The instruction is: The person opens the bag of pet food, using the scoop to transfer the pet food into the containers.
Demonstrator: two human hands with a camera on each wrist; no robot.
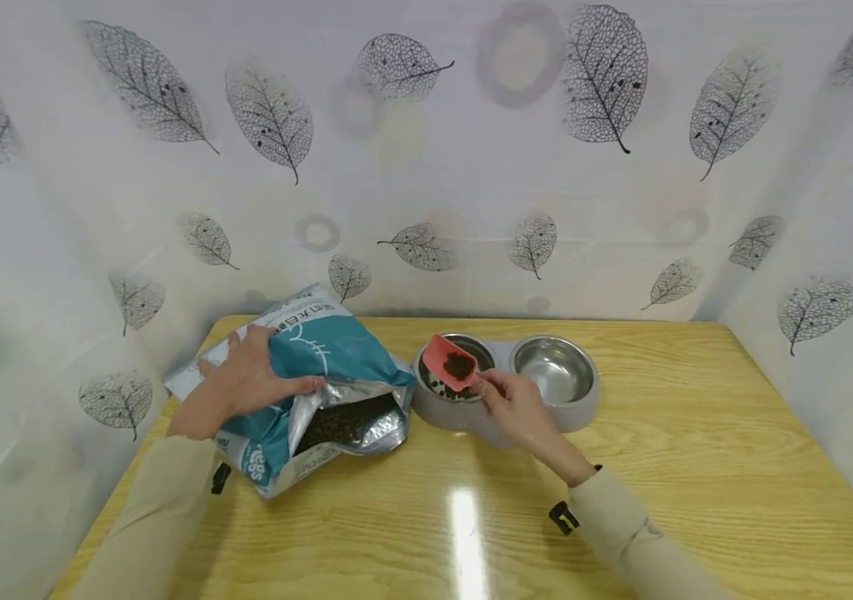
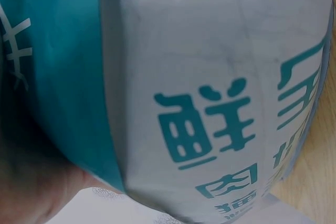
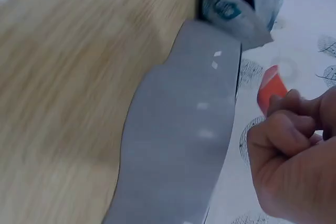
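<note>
A teal and white pet food bag (image 1: 344, 350) leans on its side at the left, its torn mouth facing front right with brown kibble inside. My left hand (image 1: 246, 379) grips its upper side, thumb along the mouth; the bag's printed face (image 2: 220, 51) fills the left wrist view. My right hand (image 1: 516, 408) pinches the handle of a small red scoop (image 1: 437, 354) holding a little brown kibble. The scoop is over the left steel bowl (image 1: 482, 346) of a grey double feeder (image 1: 441, 412), where some kibble lies. No kibble shows in the right bowl (image 1: 557, 375).
The wood-grain table (image 1: 696, 467) extends to the right of the feeder and in front of it. A leaf-patterned curtain (image 1: 456, 167) rises behind the table and along both sides. The bag stands close against the feeder's left end.
</note>
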